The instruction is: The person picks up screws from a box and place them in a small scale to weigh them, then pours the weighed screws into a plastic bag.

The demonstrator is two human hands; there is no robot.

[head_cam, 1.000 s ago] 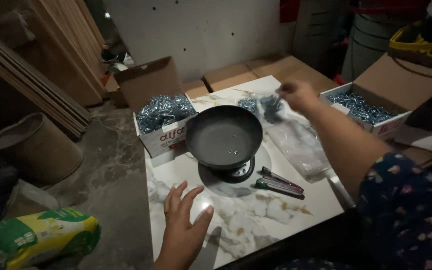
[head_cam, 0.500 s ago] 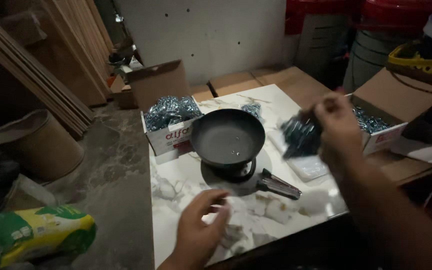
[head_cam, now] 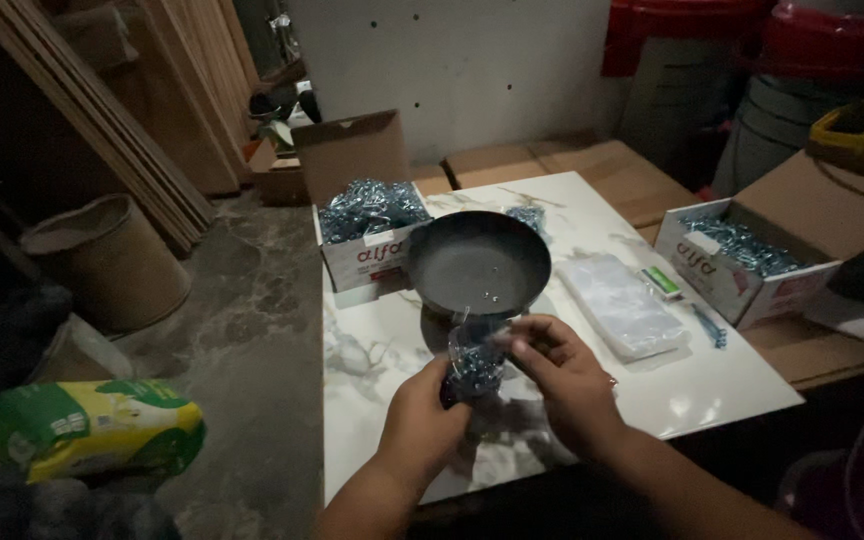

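Observation:
A small clear plastic bag of shiny metal screws (head_cam: 474, 362) is held between both my hands over the white marble-pattern table (head_cam: 712, 390). My left hand (head_cam: 424, 418) grips its lower part from the left. My right hand (head_cam: 562, 375) pinches its upper part from the right. Just beyond the bag a dark round pan (head_cam: 479, 264) sits on a small scale, with a few bright specks inside it.
A white box of screws (head_cam: 367, 230) stands left of the pan, another one (head_cam: 742, 262) at the right. A stack of clear bags (head_cam: 620, 305) lies right of the pan. A green sack (head_cam: 92, 428) and a brown bucket (head_cam: 107, 260) are on the floor at left.
My right hand came back from the far side of the table with the bag of screws. My left hand lifted off the table and took hold of the bag too.

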